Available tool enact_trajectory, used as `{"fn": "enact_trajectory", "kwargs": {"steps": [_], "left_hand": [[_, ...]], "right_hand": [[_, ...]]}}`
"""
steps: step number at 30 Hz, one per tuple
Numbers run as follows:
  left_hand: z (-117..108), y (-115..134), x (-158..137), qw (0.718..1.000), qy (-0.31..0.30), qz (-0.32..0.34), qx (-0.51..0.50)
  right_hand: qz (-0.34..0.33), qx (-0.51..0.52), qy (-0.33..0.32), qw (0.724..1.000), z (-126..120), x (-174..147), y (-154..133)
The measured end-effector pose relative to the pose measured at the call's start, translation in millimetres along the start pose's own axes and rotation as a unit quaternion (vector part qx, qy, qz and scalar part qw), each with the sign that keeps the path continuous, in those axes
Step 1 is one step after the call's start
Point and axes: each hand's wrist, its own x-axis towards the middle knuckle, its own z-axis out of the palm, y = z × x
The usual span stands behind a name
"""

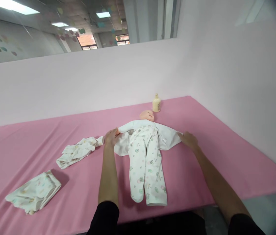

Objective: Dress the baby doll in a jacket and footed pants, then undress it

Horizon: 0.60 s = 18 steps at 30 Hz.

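Observation:
A baby doll [147, 115] lies on its back on the pink-covered table [89, 182], its head at the far end. It wears a white top [140, 123] and patterned white trousers [141, 163] with small green and pink prints. My left hand [111, 137] is closed at the cuff on the left of the picture, on the doll's hand, which is mostly hidden by my fingers. On the other side, my right hand [189, 139] pinches the end of the white sleeve [168, 137], which is spread out wide. No doll hand shows at that sleeve end.
A pale yellow pump bottle [156, 104] stands behind the doll's head. To the left lie a crumpled printed baby garment [78, 151] and a folded printed cloth [35, 192]. White walls [79, 85] border the table at the back and right, with a window above.

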Motion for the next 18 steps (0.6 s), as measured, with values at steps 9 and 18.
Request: {"fn": "enact_trajectory", "kwargs": {"steps": [9,18], "left_hand": [[-5.1,-15.3,8.8,0.998,0.063,-0.024,-0.003],[-6.5,-18.6,8.0,0.993,0.089,0.004,0.077]], "right_hand": [[-0.056,0.136,0.095,0.985,1.7,12.8,8.0],[0.056,0.427,0.086,0.898,-8.3,21.9,17.2]]}}
